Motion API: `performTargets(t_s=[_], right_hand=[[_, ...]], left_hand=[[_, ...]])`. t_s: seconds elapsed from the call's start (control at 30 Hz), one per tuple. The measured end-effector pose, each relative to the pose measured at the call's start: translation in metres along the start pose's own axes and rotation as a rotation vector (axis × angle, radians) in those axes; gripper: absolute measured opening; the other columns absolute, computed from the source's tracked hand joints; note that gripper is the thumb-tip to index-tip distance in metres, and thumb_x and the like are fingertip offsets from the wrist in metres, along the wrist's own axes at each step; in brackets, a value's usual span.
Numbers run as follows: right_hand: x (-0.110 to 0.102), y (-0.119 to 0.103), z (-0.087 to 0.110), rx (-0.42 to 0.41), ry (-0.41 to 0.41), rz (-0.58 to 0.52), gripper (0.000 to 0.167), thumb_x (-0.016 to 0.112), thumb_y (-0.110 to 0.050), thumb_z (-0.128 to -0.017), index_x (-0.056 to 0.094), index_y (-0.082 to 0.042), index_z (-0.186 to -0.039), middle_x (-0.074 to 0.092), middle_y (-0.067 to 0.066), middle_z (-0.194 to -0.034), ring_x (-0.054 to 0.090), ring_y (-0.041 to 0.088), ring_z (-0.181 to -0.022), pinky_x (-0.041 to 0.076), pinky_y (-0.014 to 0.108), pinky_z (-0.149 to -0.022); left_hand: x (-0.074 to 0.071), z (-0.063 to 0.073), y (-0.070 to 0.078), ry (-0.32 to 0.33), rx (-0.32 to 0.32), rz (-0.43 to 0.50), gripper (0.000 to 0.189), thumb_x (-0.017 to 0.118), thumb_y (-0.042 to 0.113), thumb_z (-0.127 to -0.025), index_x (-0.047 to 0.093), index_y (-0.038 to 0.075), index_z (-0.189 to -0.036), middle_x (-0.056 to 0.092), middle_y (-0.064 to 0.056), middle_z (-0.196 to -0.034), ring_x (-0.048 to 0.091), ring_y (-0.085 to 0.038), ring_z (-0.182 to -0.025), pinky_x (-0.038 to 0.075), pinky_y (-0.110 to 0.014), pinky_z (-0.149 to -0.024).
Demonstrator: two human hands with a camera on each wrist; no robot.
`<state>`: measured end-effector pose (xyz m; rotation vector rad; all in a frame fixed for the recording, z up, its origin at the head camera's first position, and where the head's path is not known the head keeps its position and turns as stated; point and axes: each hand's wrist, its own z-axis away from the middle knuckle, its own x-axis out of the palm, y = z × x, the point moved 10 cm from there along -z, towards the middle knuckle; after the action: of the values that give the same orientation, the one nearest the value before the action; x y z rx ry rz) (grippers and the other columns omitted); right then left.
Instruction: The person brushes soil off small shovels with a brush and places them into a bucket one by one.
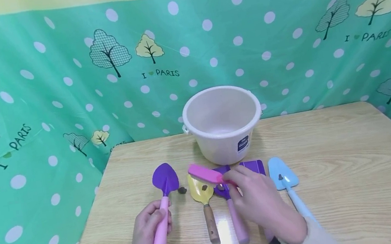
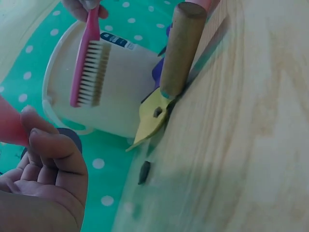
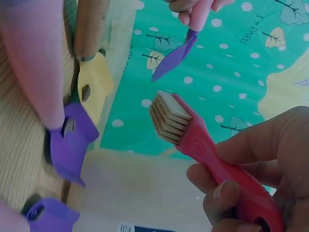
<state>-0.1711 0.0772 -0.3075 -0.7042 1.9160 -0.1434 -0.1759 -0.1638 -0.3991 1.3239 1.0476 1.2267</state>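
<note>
My left hand [image 1: 150, 228] grips the pink handle of a hand trowel with a purple blade [image 1: 165, 177], held above the table's left part. Between the fingers and thumb of my right hand [image 1: 262, 196] is a pink brush [image 3: 205, 152] with pale bristles [image 2: 94, 72]. In the head view the brush hangs over a yellow trowel [image 1: 198, 192] with a wooden handle. Close by lies a purple trowel with a pink handle [image 1: 238, 224]. Small dark lumps sit on the yellow blade, the lying purple blade and the table; one lump [image 1: 182, 190] is beside the raised trowel.
Behind the tools stands a white bucket [image 1: 206, 145]. On the right lies a light blue trowel [image 1: 281, 172] bearing another dark lump. A further purple tool [image 1: 256, 166] is partly covered by my right hand. A green patterned cloth [image 1: 209, 61] hangs behind and left of the wooden table [image 1: 355, 166].
</note>
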Motion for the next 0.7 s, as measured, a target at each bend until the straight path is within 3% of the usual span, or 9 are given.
performTargets(t_s=[0.23, 0.57, 0.7], right_hand=[[-0.008, 0.012, 0.007, 0.027, 0.0, 0.015, 0.024, 0.071, -0.007, -0.077, 0.072, -0.017, -0.098, 0.061, -0.009, -0.083, 0.049, 0.004, -0.06, 0.037, 0.017, -0.049], [-0.026, 0.026, 0.015, 0.056, 0.021, 0.054, 0.023, 0.075, -0.006, -0.074, 0.072, -0.017, -0.093, 0.063, -0.006, -0.082, 0.05, 0.005, -0.059, 0.038, 0.019, -0.048], [-0.034, 0.031, 0.016, 0.087, -0.005, 0.065, 0.023, 0.074, -0.007, -0.074, 0.072, -0.018, -0.095, 0.062, -0.006, -0.082, 0.048, 0.005, -0.06, 0.038, 0.022, -0.048]], left_hand=[[0.008, -0.007, 0.02, -0.076, 0.07, -0.01, 0.022, 0.048, 0.004, -0.095, 0.056, -0.011, -0.109, 0.063, -0.012, -0.077, 0.059, -0.013, -0.059, 0.052, -0.028, -0.053], [0.011, -0.019, 0.043, -0.061, 0.044, -0.108, 0.029, 0.052, 0.005, -0.093, 0.054, -0.014, -0.115, 0.061, -0.012, -0.074, 0.057, -0.014, -0.059, 0.051, -0.027, -0.053], [0.011, -0.023, 0.053, -0.048, 0.021, -0.165, 0.028, 0.054, 0.007, -0.092, 0.057, -0.01, -0.115, 0.062, -0.015, -0.075, 0.056, -0.014, -0.059, 0.049, -0.027, -0.052]])
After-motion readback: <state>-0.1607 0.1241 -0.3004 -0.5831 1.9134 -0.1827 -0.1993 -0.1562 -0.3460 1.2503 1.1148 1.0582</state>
